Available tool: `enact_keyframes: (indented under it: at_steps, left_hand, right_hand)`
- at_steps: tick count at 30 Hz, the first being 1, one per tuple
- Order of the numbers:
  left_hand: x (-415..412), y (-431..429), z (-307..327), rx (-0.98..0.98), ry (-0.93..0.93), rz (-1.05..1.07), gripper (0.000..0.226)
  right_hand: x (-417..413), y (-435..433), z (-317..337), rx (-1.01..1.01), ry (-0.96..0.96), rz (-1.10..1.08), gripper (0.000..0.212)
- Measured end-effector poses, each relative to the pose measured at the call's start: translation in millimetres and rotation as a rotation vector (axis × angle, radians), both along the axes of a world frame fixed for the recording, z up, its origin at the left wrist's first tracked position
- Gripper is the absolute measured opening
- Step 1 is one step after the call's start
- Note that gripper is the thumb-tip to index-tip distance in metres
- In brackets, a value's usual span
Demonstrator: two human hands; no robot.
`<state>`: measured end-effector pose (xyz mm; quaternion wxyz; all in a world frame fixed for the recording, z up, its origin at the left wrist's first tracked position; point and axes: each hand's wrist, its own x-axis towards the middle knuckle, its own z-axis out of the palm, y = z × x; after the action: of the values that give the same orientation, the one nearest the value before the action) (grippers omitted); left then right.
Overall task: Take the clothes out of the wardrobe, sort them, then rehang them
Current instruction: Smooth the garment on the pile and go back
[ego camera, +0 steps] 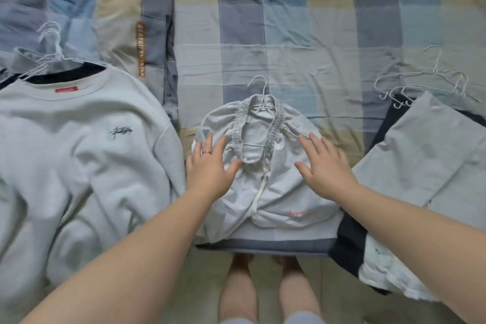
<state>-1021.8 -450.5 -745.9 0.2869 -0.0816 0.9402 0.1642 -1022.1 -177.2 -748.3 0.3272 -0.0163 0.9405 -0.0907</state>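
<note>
A pair of light grey shorts (273,187) with an elastic waistband and a white drawstring lies on the bed's near edge, on a white wire hanger (259,84). My left hand (210,166) rests flat on the shorts' left side, fingers straight, a ring on one finger. My right hand (323,163) lies spread on the right side. At the left sits a pile of tops on hangers, a pale grey sweatshirt (79,144) with a red neck label uppermost. At the right lies a stack of grey and dark garments (431,155) with several white hangers (420,84).
A blue, grey and beige checked bedsheet (302,34) covers the bed. A matching pillow (136,21) lies at the back left. Below the bed's edge I see my bare feet (265,289) on a pale floor.
</note>
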Motion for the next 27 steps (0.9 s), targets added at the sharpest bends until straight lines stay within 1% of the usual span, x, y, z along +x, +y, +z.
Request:
enact_keyframes:
  at_steps: [3,7,11,14,20,27]
  left_hand:
    - [22,-3,52,0.01,-0.001,-0.008,0.073]
    - [51,-12,121,0.007,0.042,-0.013,0.074]
    - [80,-30,179,-0.02,0.07,-0.038,0.076]
    - [100,-44,214,-0.013,0.116,-0.014,0.077]
    - [141,-65,256,-0.079,0.169,0.096,0.079]
    - [199,-62,278,-0.147,0.231,0.389,0.082]
  right_hand:
    - [20,-14,54,0.023,0.011,0.048,0.067]
    - [42,-41,127,0.016,0.043,0.024,0.067]
    - [60,-67,192,-0.037,0.135,0.072,0.068]
    - [67,-80,232,-0.066,0.202,0.128,0.067]
    - [77,-97,279,-0.141,0.279,0.32,0.067]
    - [79,-114,304,-0.223,0.304,0.66,0.066]
